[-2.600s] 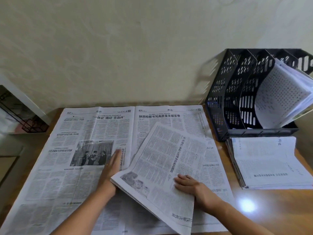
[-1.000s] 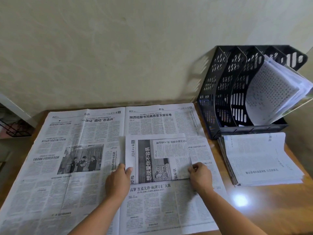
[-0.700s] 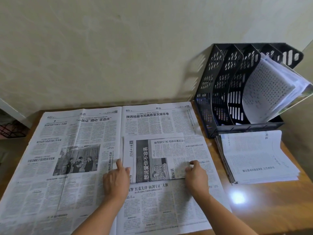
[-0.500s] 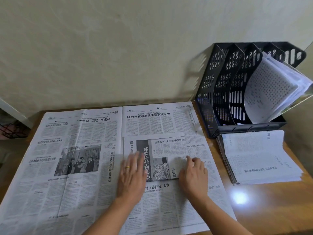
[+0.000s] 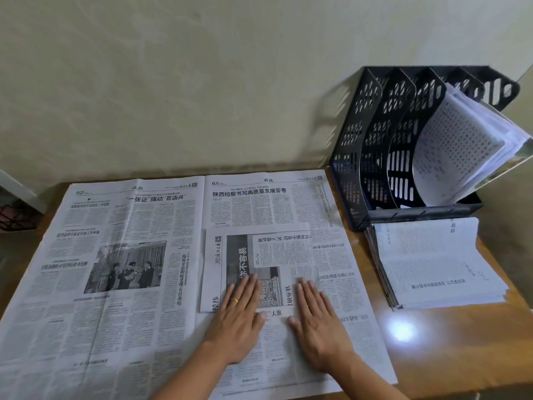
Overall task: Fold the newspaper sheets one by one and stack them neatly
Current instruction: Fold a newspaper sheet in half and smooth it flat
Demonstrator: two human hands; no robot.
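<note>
The folded sheet (image 5: 256,264) sits on the open newspaper (image 5: 129,255), right-hand page. Both hands, left (image 5: 236,316) and right (image 5: 317,321), lie flat with straight fingers on its near edge. Best bet: press the crease evenly outward, then square it onto the stack (image 5: 432,264) on the counter (image 5: 461,356).

A wooden table (image 5: 450,350) stands against the wall; an open newspaper (image 5: 115,284) covers its left and middle; a black file rack (image 5: 375,157) sits at the far right; just nearer, a stack of folded papers (image 5: 438,264) lies flat.
</note>
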